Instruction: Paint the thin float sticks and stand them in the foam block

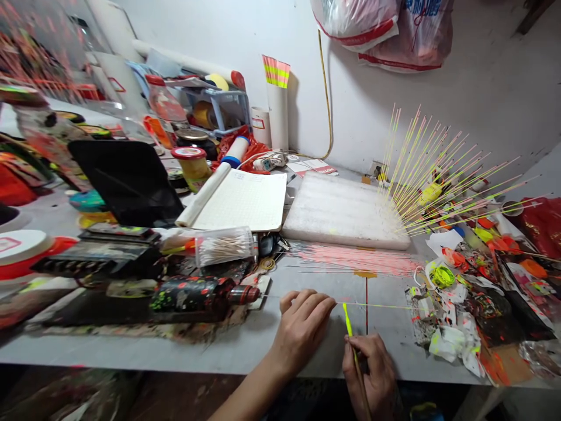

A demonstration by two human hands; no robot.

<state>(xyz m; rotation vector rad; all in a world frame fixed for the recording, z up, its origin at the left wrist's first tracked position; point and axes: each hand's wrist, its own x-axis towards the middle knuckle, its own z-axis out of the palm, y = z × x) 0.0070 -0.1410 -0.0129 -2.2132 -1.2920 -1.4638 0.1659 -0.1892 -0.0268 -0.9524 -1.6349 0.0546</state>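
My left hand is closed over a thin rod just above the table's front part. On its left the rod runs to the tip of a paint-spotted, dark motor-like tool lying on its side. To the right it stretches out level, yellowish, toward a paint-smeared pad. My right hand pinches the wooden handle of a paintbrush. Bright yellow paint coats the brush's upper end, which is at or very near the rod, right of my left fingers; whether they touch I cannot tell.
A white foam block holds many yellow-and-pink rods fanned upward. Pink-tipped rods lie before it. Paint-stained scraps crowd the right. Left stand an open notebook, a box of cotton swabs and a black panel.
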